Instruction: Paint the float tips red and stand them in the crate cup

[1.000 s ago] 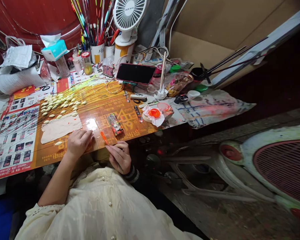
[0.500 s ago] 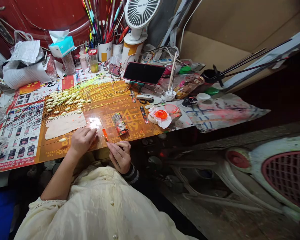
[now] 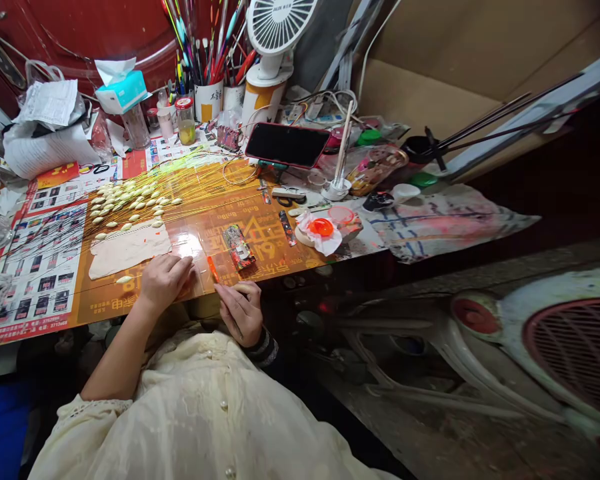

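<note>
My left hand (image 3: 165,283) rests on the glossy orange printed sheet (image 3: 260,247), fingers curled over a thin stem that runs out to a pale float body (image 3: 124,279). My right hand (image 3: 240,312) sits at the table's front edge, fingertips pinched at the lower end of a bright orange sliver (image 3: 213,269). Several more pale float bodies (image 3: 130,203) lie in rows on long thin yellow stems, beyond a flat cream pad (image 3: 130,250). A patterned small box (image 3: 239,247) lies just beyond the orange sliver.
A phone on a stand (image 3: 287,145), a cup of painted sticks and brushes (image 3: 209,100), and a desk fan (image 3: 280,27) crowd the back. A dish of orange paint (image 3: 321,228) sits to the right. A large floor fan (image 3: 575,353) stands below the table edge at right.
The whole scene has shifted slightly in view as my head moved. My hands have stayed almost still, with the orange sliver still at my right fingertips.
</note>
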`<state>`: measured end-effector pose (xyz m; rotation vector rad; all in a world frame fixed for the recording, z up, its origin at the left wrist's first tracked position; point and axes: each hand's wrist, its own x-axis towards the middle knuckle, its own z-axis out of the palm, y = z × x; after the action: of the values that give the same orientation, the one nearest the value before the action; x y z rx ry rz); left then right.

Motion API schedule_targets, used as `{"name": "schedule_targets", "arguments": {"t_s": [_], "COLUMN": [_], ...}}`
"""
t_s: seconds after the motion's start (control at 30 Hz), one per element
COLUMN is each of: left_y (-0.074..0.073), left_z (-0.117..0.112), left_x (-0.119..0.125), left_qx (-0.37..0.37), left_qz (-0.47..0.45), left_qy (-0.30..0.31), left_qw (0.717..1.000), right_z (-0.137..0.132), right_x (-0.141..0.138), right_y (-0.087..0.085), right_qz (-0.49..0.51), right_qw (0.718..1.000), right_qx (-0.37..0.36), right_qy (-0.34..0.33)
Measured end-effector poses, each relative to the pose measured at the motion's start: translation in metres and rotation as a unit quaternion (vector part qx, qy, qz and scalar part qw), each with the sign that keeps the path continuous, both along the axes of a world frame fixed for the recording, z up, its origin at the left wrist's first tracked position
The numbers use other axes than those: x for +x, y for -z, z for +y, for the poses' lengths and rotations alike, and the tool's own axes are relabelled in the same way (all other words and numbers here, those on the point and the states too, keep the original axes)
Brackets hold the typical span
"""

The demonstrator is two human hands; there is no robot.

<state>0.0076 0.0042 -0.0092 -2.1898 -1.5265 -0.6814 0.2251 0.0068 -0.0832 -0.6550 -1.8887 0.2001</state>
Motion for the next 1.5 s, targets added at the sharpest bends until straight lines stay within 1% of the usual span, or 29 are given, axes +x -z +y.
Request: {"name": "schedule_targets", "arguments": {"t_s": [0.1, 0.27, 0.4, 0.5, 0.6, 0.7, 0.87, 1.2, 1.5], "left_y": [0.000, -0.001, -0.006, -0.008, -0.006, -0.003, 0.000, 0.000, 0.001], "left_z": [0.000, -0.005, -0.019, -0.034, -0.046, -0.053, -0.055, -0.056, -0.056], "left_x": [-0.001, -0.005, -0.014, -0.022, -0.029, -0.033, -0.035, -0.034, -0.034], "left_qx": [0.003, -0.007, -0.001, 0.020, 0.051, 0.059, 0.052, 0.053, 0.057], "left_qz": [-0.002, 0.016, 0.031, 0.028, 0.019, 0.007, -0.010, -0.003, -0.009], "left_qy": [0.004, -0.007, -0.033, -0.062, -0.085, -0.083, -0.083, -0.084, -0.084], "left_qw": [1.000, 1.000, 0.999, 0.997, 0.995, 0.995, 0.995, 0.995, 0.995], "right_z": [0.000, -0.001, -0.004, -0.005, -0.006, -0.008, -0.010, -0.012, -0.012], "right_x": [0.001, 0.001, -0.002, -0.006, -0.011, -0.015, -0.018, -0.021, -0.020], "right_y": [0.000, 0.000, 0.001, 0.002, 0.003, 0.004, 0.005, 0.004, 0.005], "right_qz": [0.013, 0.033, 0.029, 0.021, 0.012, 0.002, -0.016, -0.030, -0.038], "right_qw": [1.000, 0.999, 0.998, 0.998, 0.998, 0.998, 0.999, 0.999, 0.999], "right_qx": [0.005, 0.019, 0.032, 0.041, 0.047, 0.046, 0.042, 0.028, 0.027], "right_qy": [-0.008, -0.024, -0.044, -0.053, -0.050, -0.038, -0.020, -0.008, -0.010]}}
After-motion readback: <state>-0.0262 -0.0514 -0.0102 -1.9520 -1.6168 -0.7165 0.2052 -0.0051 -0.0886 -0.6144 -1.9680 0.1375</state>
